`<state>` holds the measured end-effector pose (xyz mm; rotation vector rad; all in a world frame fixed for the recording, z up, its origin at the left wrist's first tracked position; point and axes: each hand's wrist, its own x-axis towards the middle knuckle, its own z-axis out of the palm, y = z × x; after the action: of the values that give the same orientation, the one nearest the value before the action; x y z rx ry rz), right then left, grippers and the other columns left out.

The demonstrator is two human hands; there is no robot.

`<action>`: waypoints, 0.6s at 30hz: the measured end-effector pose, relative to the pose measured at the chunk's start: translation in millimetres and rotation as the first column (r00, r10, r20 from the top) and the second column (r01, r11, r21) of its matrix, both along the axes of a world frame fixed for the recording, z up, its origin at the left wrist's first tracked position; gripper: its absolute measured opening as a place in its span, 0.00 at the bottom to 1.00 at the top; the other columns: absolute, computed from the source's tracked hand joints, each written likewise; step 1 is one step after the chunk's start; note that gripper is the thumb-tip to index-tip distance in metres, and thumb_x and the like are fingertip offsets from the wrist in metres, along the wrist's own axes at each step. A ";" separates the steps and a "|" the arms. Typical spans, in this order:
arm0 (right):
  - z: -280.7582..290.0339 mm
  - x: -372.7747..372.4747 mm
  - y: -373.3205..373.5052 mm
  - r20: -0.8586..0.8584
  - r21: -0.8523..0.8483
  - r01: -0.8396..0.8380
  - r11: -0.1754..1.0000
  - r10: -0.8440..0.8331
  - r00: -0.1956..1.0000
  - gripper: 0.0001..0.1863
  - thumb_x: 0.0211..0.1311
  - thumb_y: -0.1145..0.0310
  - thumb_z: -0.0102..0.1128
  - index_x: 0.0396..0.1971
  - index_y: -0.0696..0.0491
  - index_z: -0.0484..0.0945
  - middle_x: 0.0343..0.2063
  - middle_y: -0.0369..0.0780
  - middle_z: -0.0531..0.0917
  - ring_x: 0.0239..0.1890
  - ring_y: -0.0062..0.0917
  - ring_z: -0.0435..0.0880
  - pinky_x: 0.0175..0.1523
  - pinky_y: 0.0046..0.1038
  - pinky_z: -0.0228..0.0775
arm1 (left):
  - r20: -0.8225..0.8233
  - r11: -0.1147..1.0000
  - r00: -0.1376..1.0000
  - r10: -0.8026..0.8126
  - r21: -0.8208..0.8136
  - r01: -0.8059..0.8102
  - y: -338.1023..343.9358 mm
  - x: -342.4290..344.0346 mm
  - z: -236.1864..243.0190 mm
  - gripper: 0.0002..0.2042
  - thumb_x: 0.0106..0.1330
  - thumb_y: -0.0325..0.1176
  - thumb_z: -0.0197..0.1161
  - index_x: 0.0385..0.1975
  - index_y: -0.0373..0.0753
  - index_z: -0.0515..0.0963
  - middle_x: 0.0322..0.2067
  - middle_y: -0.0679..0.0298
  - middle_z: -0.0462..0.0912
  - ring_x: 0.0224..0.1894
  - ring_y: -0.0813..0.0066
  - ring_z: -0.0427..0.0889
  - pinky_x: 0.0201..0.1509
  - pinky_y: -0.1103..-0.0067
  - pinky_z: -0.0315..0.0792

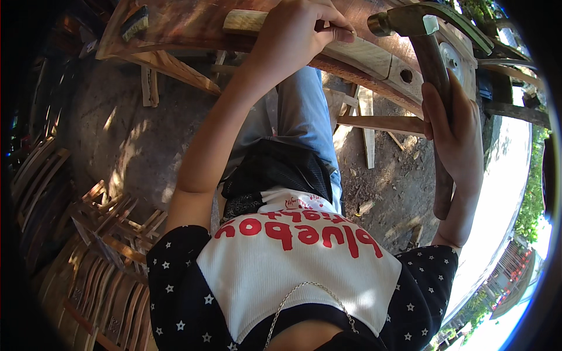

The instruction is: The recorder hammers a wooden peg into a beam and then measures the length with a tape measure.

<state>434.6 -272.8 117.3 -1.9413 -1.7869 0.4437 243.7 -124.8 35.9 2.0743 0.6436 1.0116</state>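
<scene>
My right hand (pixel 453 126) is wrapped around the wooden handle of a claw hammer (pixel 436 73). The hammer's metal head is raised above the right part of the workbench, its striking face turned left toward my other hand. My left hand (pixel 307 35) is closed in a pinch over a pale wooden strip (pixel 369 55) lying along the bench's near edge. Whatever sits between thumb and fingers is too small to make out. A dark round hole shows in the wood to the right of the strip, below the hammer head.
The reddish-brown wooden workbench (pixel 187 26) spans the top, with a brush (pixel 135 23) at its left corner. A round metal disc (pixel 451 57) sits near its right end. Wooden legs and braces (pixel 380 124) stand beneath. Curved wooden chair parts (pixel 111 310) are stacked at lower left.
</scene>
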 end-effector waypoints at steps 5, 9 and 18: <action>-0.3 -1.2 1.1 -0.016 0.058 -0.012 0.998 0.013 1.000 0.10 0.67 0.67 0.55 0.33 0.59 0.71 0.13 0.43 0.72 0.14 0.32 0.73 0.24 0.34 0.60 | -0.004 1.000 1.000 0.002 0.005 -0.002 -0.1 -2.0 -0.5 0.05 0.53 0.20 0.69 0.29 0.32 0.83 0.30 0.59 0.83 0.35 0.66 0.83 0.39 0.75 0.74; -5.5 -7.8 -1.6 0.027 0.051 -0.073 0.996 0.071 0.997 0.09 0.66 0.69 0.56 0.32 0.60 0.71 0.14 0.44 0.73 0.15 0.33 0.75 0.25 0.34 0.62 | -0.022 1.000 1.000 0.015 -0.009 -0.015 1.3 0.4 -2.5 0.06 0.52 0.19 0.68 0.29 0.32 0.82 0.30 0.58 0.83 0.36 0.64 0.83 0.39 0.75 0.74; -9.8 -7.9 1.8 -0.016 0.027 -0.042 0.999 0.042 0.999 0.08 0.66 0.70 0.56 0.32 0.60 0.72 0.15 0.44 0.74 0.16 0.36 0.74 0.25 0.35 0.62 | -0.026 1.000 0.999 0.019 0.018 -0.019 1.2 -2.3 -3.9 0.09 0.49 0.17 0.69 0.31 0.31 0.82 0.31 0.58 0.83 0.37 0.62 0.83 0.41 0.74 0.74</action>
<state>426.7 -271.1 107.5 -1.8804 -1.8169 0.4464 241.4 -123.6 32.0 2.1036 0.6716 1.0052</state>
